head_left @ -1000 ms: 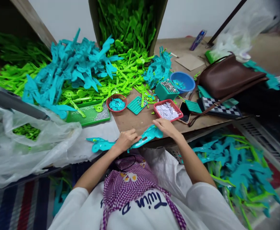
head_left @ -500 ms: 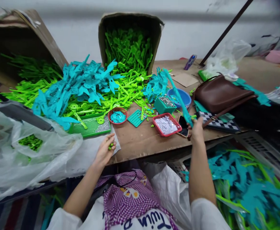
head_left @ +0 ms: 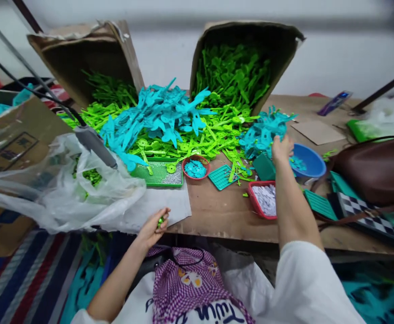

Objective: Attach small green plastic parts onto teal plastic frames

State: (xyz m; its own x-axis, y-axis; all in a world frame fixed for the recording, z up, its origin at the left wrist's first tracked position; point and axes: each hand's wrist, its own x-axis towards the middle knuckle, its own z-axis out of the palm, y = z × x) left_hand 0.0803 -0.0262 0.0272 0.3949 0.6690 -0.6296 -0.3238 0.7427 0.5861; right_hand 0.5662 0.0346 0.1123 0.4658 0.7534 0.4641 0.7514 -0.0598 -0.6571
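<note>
Teal parts (head_left: pixel 255 137) at two o'clock, by right hand (head_left: pixel 283 147), grip unclear; green bits (head_left: pixel 160 222) at seven, gripped in left hand (head_left: pixel 153 228); risk: snagging, from tangled overlap

The parts (head_left: pixel 255 137) at two o'clock are blue-green, and the sticks (head_left: pixel 233 72) at one are bright green. At six, the apron (head_left: pixel 201 292) has purple-and-white checks. The cloth (head_left: pixel 31 281) at eight has red and blue stripes.
</note>
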